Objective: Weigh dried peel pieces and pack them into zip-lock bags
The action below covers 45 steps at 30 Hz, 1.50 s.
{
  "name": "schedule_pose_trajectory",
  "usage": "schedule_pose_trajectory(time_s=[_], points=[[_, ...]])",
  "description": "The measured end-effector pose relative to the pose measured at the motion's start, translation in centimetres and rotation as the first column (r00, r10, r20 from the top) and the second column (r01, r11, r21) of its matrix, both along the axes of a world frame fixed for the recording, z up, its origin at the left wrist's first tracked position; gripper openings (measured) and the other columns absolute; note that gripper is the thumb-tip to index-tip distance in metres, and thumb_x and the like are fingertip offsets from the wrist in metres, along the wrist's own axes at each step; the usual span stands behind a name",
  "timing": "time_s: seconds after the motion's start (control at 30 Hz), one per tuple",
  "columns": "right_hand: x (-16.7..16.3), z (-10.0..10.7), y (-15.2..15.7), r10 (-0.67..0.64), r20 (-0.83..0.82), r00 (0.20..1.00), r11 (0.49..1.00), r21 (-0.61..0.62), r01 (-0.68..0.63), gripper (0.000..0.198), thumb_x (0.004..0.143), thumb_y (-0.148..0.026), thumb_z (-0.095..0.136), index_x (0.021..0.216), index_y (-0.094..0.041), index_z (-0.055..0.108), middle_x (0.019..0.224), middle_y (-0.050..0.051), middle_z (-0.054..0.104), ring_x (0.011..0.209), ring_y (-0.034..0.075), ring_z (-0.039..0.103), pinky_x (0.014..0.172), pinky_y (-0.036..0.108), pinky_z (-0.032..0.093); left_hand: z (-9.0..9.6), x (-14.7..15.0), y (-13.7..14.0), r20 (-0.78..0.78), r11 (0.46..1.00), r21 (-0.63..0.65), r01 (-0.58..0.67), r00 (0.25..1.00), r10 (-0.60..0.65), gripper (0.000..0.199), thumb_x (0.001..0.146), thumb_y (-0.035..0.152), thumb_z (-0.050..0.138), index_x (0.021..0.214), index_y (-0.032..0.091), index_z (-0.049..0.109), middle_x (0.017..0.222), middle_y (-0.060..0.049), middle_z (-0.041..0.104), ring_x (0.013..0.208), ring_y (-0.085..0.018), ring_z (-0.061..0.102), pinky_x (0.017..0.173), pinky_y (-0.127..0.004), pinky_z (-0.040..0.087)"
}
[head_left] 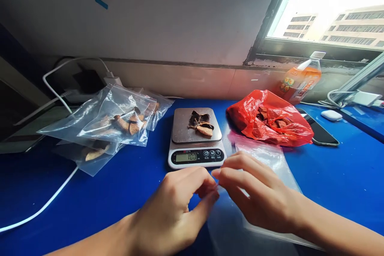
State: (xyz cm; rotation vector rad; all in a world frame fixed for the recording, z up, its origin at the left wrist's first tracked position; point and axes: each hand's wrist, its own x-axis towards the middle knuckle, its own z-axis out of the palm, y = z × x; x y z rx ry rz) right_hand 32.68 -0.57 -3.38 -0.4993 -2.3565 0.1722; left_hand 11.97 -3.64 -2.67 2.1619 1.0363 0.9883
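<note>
Transparent plastic bag point(225, 228) below the grip, bottom cut off by the frame, edge pinched in the left hand point(183, 204); right hand point(258, 192) alongside, pinching or not, can't tell; digital scale point(196, 157) just beyond.

A clear, thin plastic bag point(225, 218) is held by its upper edge, its see-through body seen at the frame's lower centre.

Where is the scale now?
In the head view, the scale sits near the centre, between the clear bags at left and the red bag at right.
</note>
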Motion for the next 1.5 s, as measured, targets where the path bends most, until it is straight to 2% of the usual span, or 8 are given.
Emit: schedule_pose_trajectory(time_s=[0.13,0.27,0.5,0.7,0.93,1.37,1.43,1.5], points=[[0.0,-0.2,0.8,-0.136,-0.006,0.991,0.99,-0.035,0.136,0.017,0.094,-0.016,0.057,0.111,-0.018,0.058,0.094,0.008,0.066,0.083,0.016,0.06,0.07,0.027,0.052,-0.1,-0.6,0.6,-0.019,0.996,0.069,-0.053,0.998,0.054,0.014,0.09,0.014,0.057,0.078,0.019,0.062,0.069,0.006,0.065,0.061,-0.006,0.062,0.058,-0.016,0.048],[0.0,0.1,1.0,-0.109,0.024,0.994,0.984,-0.141,0.111,0.009,0.095,-0.014,0.053,0.097,-0.019,0.06,0.075,0.002,0.065,0.064,0.012,0.056,0.058,0.024,0.045,0.1,-1.4,1.4,-0.029,0.985,0.147,-0.09,0.995,0.095,0.011,0.09,0.013,0.059,0.084,0.019,0.065,0.074,0.006,0.069,0.065,-0.006,0.065,0.062,-0.014,0.05],[0.2,-0.2,0.9,-0.172,0.076,0.982,0.985,0.014,0.172,0.01,0.094,-0.016,0.055,0.103,-0.019,0.058,0.085,0.006,0.068,0.072,0.015,0.06,0.064,0.028,0.048,-0.5,-1.5,1.6,-0.045,0.966,0.237,-0.104,0.992,0.117,0.019,0.089,0.01,0.059,0.103,0.021,0.063,0.075,0.006,0.069,0.062,-0.006,0.065,0.062,-0.014,0.053],[-0.2,-0.3,0.7,-0.161,0.092,0.983,0.987,0.024,0.16,0.002,0.094,-0.018,0.055,0.095,-0.018,0.056,0.081,0.004,0.065,0.07,0.015,0.059,0.063,0.028,0.047,-0.3,-1.4,1.6,-0.058,0.948,0.315,-0.048,0.996,0.069,0.015,0.09,0.007,0.056,0.094,0.02,0.061,0.076,0.005,0.068,0.063,-0.006,0.064,0.059,-0.014,0.05],[-0.3,-1.3,0.8,-0.223,0.083,0.971,0.969,-0.09,0.23,0.009,0.093,-0.02,0.059,0.1,-0.018,0.054,0.089,0.006,0.065,0.077,0.017,0.062,0.067,0.028,0.05,-0.4,-1.8,1.5,-0.113,0.915,0.393,0.091,0.992,-0.05,0.021,0.091,0.004,0.056,0.106,0.019,0.057,0.083,0.001,0.07,0.068,-0.011,0.064,0.066,-0.021,0.052],[-0.2,-1.1,0.9,-0.168,0.09,0.982,0.978,-0.107,0.178,0.006,0.091,-0.013,0.056,0.09,-0.018,0.054,0.085,0.005,0.062,0.074,0.015,0.057,0.064,0.027,0.049,-0.5,-2.0,1.1,-0.151,0.88,0.419,0.221,0.973,-0.173,0.027,0.09,0.003,0.054,0.111,0.019,0.054,0.086,-0.003,0.073,0.069,-0.015,0.063,0.067,-0.027,0.051],[-0.3,-0.8,0.7,-0.134,0.077,0.988,0.984,-0.11,0.142,0.007,0.091,-0.011,0.054,0.088,-0.018,0.054,0.085,0.005,0.062,0.074,0.015,0.056,0.064,0.026,0.048,-0.6,-2.1,1.0,-0.075,0.911,0.353,0.213,0.977,-0.199,0.022,0.096,0.013,0.051,0.117,0.021,0.052,0.086,-0.003,0.072,0.069,-0.015,0.064,0.067,-0.027,0.053],[-0.4,-0.3,0.5,-0.1,0.06,0.993,0.99,-0.093,0.105,0.009,0.092,-0.011,0.052,0.088,-0.018,0.055,0.083,0.005,0.061,0.074,0.015,0.054,0.064,0.027,0.047,-0.5,-2.2,1.0,0.063,0.962,0.197,0.189,0.977,-0.205,0.026,0.103,0.024,0.039,0.128,0.023,0.048,0.081,-0.002,0.071,0.069,-0.014,0.066,0.067,-0.025,0.055]])
